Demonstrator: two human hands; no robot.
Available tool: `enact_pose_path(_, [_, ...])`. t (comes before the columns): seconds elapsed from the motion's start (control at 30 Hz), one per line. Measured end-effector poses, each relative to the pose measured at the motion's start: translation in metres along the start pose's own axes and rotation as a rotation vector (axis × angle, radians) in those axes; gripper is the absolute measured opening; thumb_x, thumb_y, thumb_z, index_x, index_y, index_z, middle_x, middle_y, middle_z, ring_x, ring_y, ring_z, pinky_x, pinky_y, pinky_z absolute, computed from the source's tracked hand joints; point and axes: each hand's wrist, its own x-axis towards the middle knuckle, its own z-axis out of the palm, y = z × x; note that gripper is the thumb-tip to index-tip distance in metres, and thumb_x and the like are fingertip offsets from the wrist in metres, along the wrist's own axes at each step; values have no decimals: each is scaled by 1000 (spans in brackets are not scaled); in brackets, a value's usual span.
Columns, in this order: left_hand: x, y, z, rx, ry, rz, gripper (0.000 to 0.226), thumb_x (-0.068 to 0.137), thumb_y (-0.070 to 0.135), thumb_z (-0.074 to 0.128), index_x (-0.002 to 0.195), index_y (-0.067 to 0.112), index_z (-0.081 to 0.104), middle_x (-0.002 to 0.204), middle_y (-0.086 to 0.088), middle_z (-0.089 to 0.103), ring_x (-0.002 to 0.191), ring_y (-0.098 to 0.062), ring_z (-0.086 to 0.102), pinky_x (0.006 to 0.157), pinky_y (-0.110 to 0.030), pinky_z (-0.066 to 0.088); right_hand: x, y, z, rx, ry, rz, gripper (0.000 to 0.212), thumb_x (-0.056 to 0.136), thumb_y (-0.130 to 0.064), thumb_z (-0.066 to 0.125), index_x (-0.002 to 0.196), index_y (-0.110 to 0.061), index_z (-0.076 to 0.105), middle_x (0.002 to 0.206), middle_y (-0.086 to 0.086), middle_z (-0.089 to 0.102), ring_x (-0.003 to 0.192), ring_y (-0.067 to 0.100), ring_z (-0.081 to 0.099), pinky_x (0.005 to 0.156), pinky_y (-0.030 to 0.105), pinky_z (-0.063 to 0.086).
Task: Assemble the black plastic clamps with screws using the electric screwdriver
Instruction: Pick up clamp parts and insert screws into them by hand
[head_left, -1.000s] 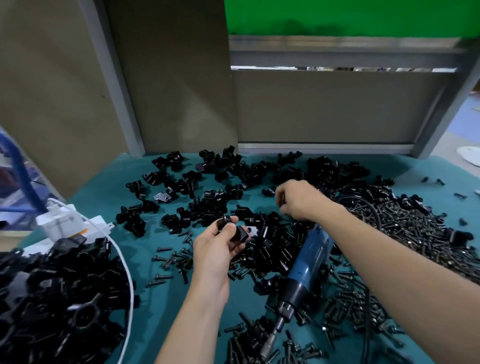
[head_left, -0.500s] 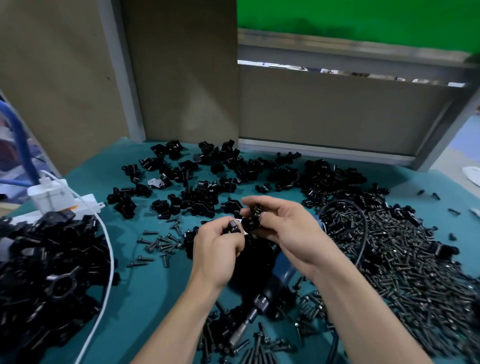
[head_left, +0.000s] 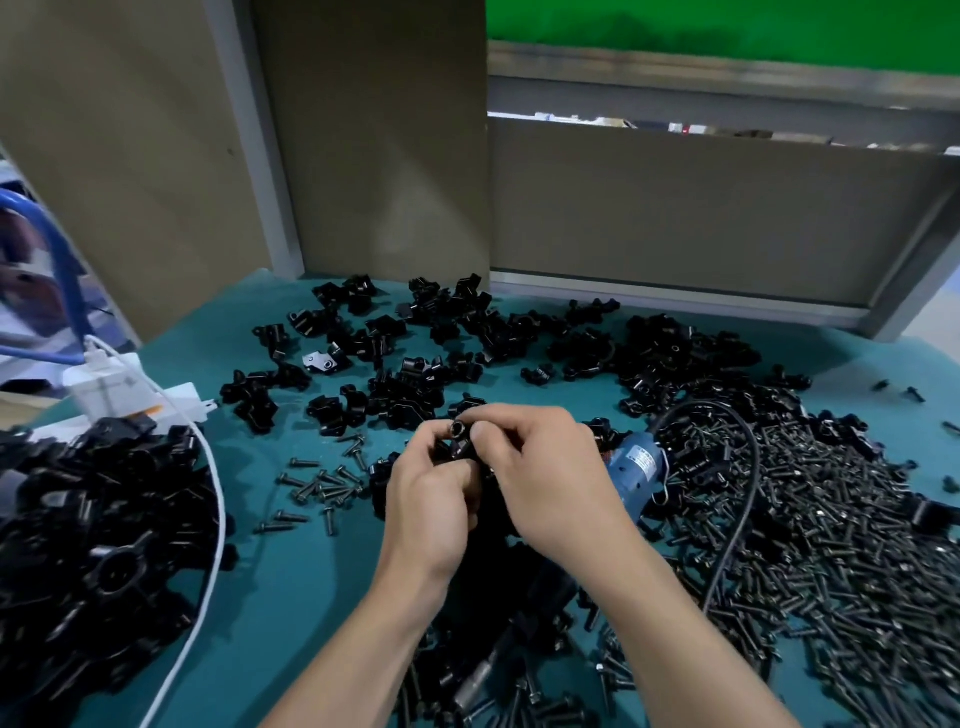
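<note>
Both hands meet at the middle of the teal table. My left hand (head_left: 434, 501) and my right hand (head_left: 545, 478) together pinch a small black plastic clamp (head_left: 460, 439) between their fingertips. The blue electric screwdriver (head_left: 631, 467) lies on the table under my right wrist, its metal bit (head_left: 480, 675) pointing toward me. Loose black clamp halves (head_left: 410, 384) are strewn across the far side of the table. A large pile of black screws (head_left: 831, 530) covers the right side, and a few screws (head_left: 322, 483) lie left of my hands.
A heap of black clamp parts (head_left: 98, 551) fills the near left. A white power strip (head_left: 130, 395) with a white cable (head_left: 208, 530) sits at the left edge. The screwdriver's black cord (head_left: 748, 488) loops over the screws. Brown panels wall the back.
My right hand came back from the clamp pile with a piece and joined my left hand. Both hands now hold the clamp together, closer in than before.
</note>
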Motion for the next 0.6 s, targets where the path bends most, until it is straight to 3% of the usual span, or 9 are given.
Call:
enact_pose_path(0.1, [1,5,0,-158,1,-33,28,54,7,47,68,27,60,59,1,41,52,-17,33,43,-30,29,0,-1,-2,-40,-145,-9,35,106,-29,48,133,-42,67,107,-12,76,83,1,63,65,11,43])
enact_pose_path(0.17, [0,7,-1,-238,3,-55,28,51,7,47,70,21,61,61,-1,34,53,-18,27,44,-30,26,2,-2,-6,-84,-217,-13,43,105,-22,48,139,-46,61,116,-11,72,78,-3,61,60,7,39])
enact_pose_path(0.2, [-1,8,-2,-265,4,-58,30,50,7,47,74,18,62,63,-3,32,53,-19,26,45,-29,25,2,-3,-7,-77,-220,-9,46,104,-18,50,137,-47,61,120,-14,71,85,-4,63,64,7,42])
enact_pose_path(0.27, [-3,10,0,-297,-12,-51,32,50,5,46,78,13,60,62,-4,31,51,-18,25,44,-27,24,2,-3,-11,-10,-190,0,46,100,-11,59,129,-46,69,114,-23,72,100,-6,66,77,7,47])
enact_pose_path(0.37, [-8,14,2,-349,-71,-52,32,49,3,45,78,8,55,56,-3,31,42,-13,22,40,-24,23,4,0,-21,82,-192,23,42,92,-8,74,112,-45,77,95,-30,75,94,-14,68,80,5,50])
enact_pose_path(0.47, [-10,17,1,-392,-157,-101,25,48,3,44,65,13,59,51,-3,33,35,-11,19,42,-20,19,6,2,-27,102,-195,31,40,83,-10,85,108,-41,79,98,-24,78,94,-10,71,92,19,56])
enact_pose_path(0.6, [-11,14,1,-326,-155,-82,30,48,5,45,78,2,52,53,-2,36,37,-10,25,41,-22,20,4,1,-26,37,-128,30,48,72,-13,91,111,-39,78,96,-20,78,88,-11,71,86,21,61])
